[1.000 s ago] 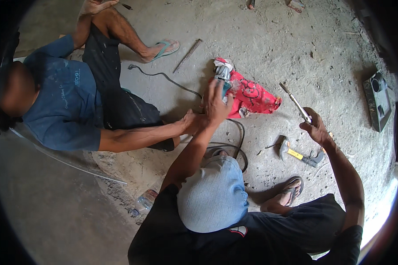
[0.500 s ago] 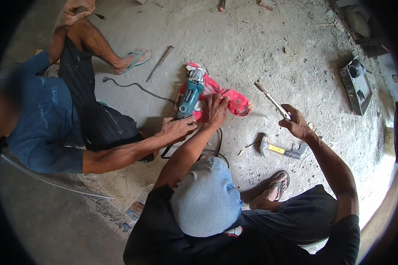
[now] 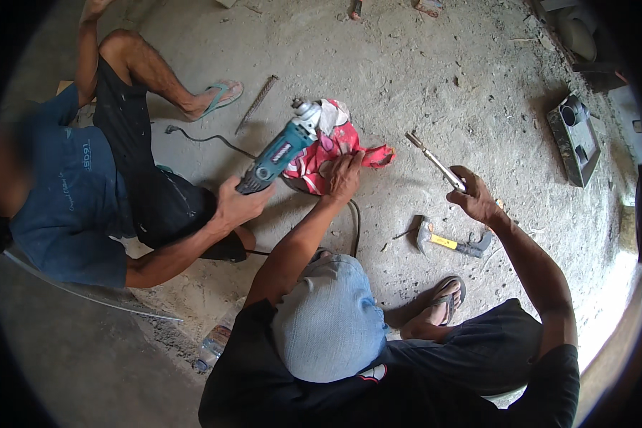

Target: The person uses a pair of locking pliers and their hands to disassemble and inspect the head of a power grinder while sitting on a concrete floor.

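Observation:
My left hand (image 3: 341,178) grips the red-and-white patterned cloth (image 3: 308,160), fingers curled into it on the dusty floor. My right hand (image 3: 471,196) is closed round a long silver metal tool (image 3: 431,160) with a narrow tip pointing up and left. Just left of the cloth, a co-worker's hand (image 3: 242,203) holds a teal angle grinder (image 3: 278,153) raised at a slant, its metal head over the cloth's upper edge. A yellow-and-black hammer (image 3: 442,241) lies below my right hand.
The seated co-worker (image 3: 71,185) occupies the left, sandalled foot (image 3: 210,100) extended. A metal rod (image 3: 257,103) and black cord (image 3: 207,139) lie nearby. A grimy tray (image 3: 574,143) sits at the right, a plastic bottle (image 3: 214,346) at lower left. A rounded light-denim shape (image 3: 328,314) fills lower centre.
The co-worker has taken hold of the grinder and raised it up and left off the cloth. My left hand moved down from the grinder onto the cloth, bunching it. My right hand shifted slightly.

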The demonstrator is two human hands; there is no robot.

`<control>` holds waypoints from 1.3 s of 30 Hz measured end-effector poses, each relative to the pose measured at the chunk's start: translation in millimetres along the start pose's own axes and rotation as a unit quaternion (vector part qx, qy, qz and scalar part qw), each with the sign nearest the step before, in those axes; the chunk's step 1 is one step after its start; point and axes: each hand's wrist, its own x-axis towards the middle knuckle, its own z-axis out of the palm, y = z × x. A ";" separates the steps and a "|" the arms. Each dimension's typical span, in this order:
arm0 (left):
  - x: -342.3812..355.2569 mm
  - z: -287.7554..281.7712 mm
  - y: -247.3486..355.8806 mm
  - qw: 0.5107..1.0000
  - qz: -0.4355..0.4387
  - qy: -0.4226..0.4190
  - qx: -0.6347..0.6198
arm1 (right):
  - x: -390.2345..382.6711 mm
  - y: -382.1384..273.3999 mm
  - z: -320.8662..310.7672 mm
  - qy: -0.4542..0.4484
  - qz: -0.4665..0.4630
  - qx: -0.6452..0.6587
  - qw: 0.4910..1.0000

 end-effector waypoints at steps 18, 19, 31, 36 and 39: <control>14.4 -57.2 119.9 0.794 -0.247 -0.212 -0.513 | 13.9 -36.3 16.1 0.128 -0.209 -0.252 0.936; 23.9 -60.0 129.1 0.791 -0.251 -0.224 -0.511 | 13.4 -33.6 16.6 0.128 -0.219 -0.249 0.935; 103.7 -186.3 194.4 0.821 0.059 -0.516 -0.238 | 81.7 -66.0 19.7 0.131 -0.224 -0.312 0.914; 117.5 -234.7 259.7 0.853 0.155 -0.448 -0.220 | 124.5 -79.2 22.8 0.076 -0.240 -0.412 0.875; 96.7 -240.3 294.4 0.873 0.235 -0.392 -0.170 | 143.2 -73.9 31.2 0.070 -0.221 -0.442 0.867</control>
